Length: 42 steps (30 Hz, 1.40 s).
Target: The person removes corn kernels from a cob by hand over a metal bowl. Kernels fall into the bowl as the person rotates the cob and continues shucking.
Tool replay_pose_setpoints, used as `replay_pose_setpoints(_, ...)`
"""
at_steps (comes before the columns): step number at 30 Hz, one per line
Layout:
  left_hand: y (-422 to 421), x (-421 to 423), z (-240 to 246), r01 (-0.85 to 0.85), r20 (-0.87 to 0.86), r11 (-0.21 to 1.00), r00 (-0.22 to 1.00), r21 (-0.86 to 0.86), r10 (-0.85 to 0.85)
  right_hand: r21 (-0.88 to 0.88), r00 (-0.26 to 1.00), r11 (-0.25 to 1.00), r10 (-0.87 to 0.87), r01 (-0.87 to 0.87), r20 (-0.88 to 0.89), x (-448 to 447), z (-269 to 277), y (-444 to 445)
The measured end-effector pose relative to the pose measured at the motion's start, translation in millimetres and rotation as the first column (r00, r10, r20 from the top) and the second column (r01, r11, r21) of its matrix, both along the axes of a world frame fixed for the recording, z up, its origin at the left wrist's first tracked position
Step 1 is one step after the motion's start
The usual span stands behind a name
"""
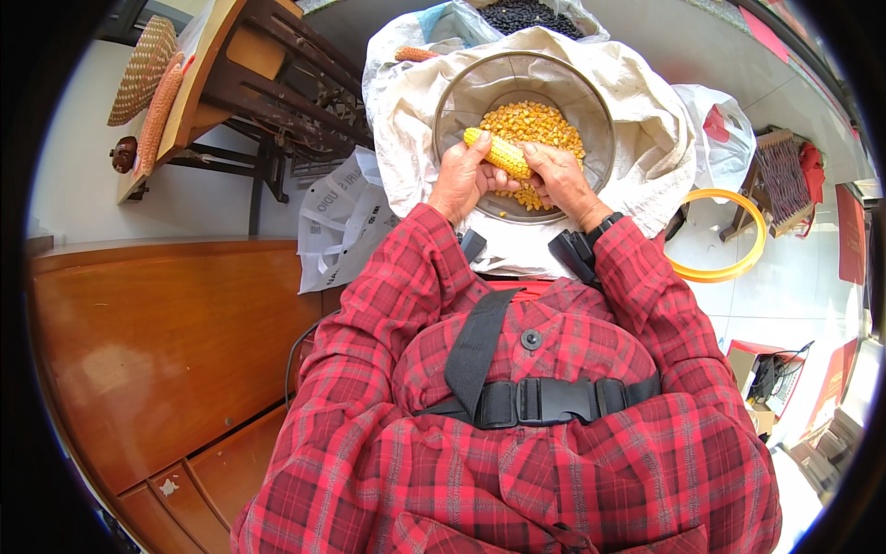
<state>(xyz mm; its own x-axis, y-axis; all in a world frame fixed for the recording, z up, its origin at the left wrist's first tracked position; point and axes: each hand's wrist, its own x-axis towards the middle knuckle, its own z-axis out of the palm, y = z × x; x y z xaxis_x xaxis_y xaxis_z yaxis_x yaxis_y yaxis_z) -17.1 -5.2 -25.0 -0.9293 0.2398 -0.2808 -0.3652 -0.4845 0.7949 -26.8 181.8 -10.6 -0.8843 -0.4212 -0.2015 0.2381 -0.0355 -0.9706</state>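
An ear of yellow corn (500,153) lies slantwise between both hands, above a round metal-rimmed mesh sieve (606,104). My left hand (465,179) grips its left end, thumb on top. My right hand (562,181) holds the other end, its thumb pressed on the kernels. Below them, loose yellow corn kernels (536,124) are heaped in the sieve. The sieve rests on a white woven sack (651,131). A reddish corn cob (415,54) lies on the sack beyond the sieve's left side.
Black beans (529,17) fill a bag at the far side. Left stands a wooden table (181,111) bearing cobs and a woven basket (143,69), near a white printed bag (346,208). Right are a plastic bag (723,135), a yellow ring (760,239) and a small stool (782,180).
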Motion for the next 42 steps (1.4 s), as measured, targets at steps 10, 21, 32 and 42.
replay_pose_setpoints(10,1.8,0.1,-0.1,0.013,-0.001,1.0,1.0,-0.027,-0.013,0.119,0.998,0.992,-0.042,0.036,0.048,-4.2,-1.5,1.5)
replay_pose_setpoints(21,5.0,1.6,0.2,0.012,0.011,0.996,1.0,-0.083,-0.011,0.166,0.985,0.984,0.092,-0.067,-0.147,-6.1,-16.9,0.4)
replay_pose_setpoints(32,5.3,1.0,-2.8,0.044,0.003,0.996,0.999,-0.073,-0.043,0.16,0.995,0.987,-0.006,0.022,-0.102,-8.9,-27.6,-3.5)
replay_pose_setpoints(42,4.5,2.8,0.3,0.118,0.03,0.991,0.993,-0.068,-0.116,0.174,0.993,0.983,0.077,-0.061,-0.084,-3.8,-12.7,1.1)
